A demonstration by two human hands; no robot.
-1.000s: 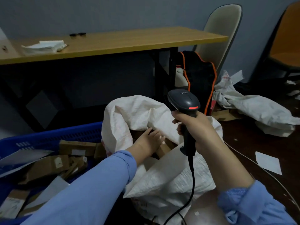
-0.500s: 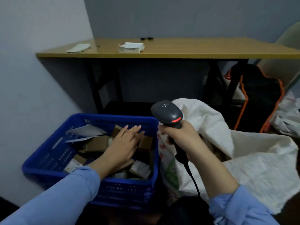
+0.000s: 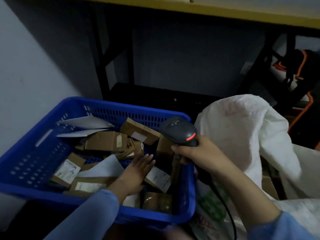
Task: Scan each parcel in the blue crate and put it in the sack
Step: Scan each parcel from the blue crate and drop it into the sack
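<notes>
The blue crate stands at the lower left, filled with several brown cardboard parcels and grey mailers. My left hand reaches into it with straight fingers, lying flat over the parcels near the crate's right side, beside a parcel with a white label. My right hand grips the handle of a black barcode scanner, held over the crate's right rim, its red light lit. The white sack stands open right of the crate, with brown boxes inside.
A wooden table top on black legs spans the back above the crate. A pale wall is at the left. A black and orange bag sits at the far right. The scanner cable hangs down over the sack's front.
My left hand left the sack and went into the crate, now lower toward its right side. My view turned left and down; the scanner moved with my right hand above the crate's rim.
</notes>
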